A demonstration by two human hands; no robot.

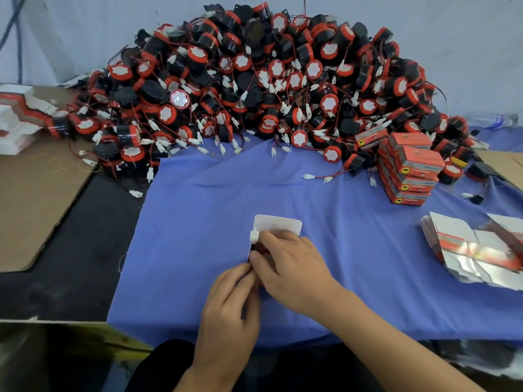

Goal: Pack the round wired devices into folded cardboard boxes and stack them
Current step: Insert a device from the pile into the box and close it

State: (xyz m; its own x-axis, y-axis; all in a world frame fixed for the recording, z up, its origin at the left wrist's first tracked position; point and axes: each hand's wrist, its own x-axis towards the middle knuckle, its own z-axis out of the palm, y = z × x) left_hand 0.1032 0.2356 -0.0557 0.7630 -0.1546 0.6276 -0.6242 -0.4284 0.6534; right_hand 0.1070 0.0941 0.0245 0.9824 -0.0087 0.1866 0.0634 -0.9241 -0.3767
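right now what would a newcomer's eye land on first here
A heap of red-and-black round wired devices fills the back of the blue cloth. At front centre, the left hand and right hand hold a box with its white flap open. A stack of closed red boxes stands at the right.

- Single view, worn on the head; faces forward and down across the blue cloth [311,193]
- Close above the left hand [229,301], right hand [288,261] and cardboard box [278,223]; pile of round devices [254,80] farther off at top
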